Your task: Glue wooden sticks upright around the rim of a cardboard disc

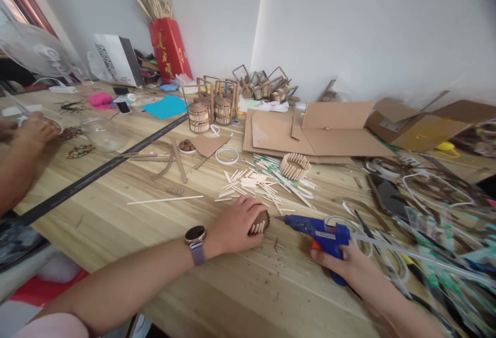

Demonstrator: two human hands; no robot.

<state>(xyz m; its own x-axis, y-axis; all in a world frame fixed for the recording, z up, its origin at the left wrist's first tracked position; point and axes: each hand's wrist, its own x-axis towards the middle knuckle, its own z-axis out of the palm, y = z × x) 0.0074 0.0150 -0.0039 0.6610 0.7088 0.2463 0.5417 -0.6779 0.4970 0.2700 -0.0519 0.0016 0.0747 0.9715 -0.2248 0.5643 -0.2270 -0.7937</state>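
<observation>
My left hand (238,224), with a watch (195,234) on its wrist, is closed around a small round brown piece (262,219) that has short pale sticks along its side. My fingers cover part of it. My right hand (349,263) grips a blue hot glue gun (320,229) with an orange trigger; its nozzle points left, close to the round piece but apart from it. Just beyond my left hand lies a loose heap of short cut sticks (251,183). A ring of upright sticks (295,166) stands behind the heap, and a longer thin stick (165,200) lies to the left.
Small handled baskets (199,116) stand at the back beside flat cardboard (279,134). Tangled strips and a dark phone (387,193) crowd the right side. A glass jar (101,134) stands at left, near another person's hand (36,128). White tape (227,156) lies mid-table.
</observation>
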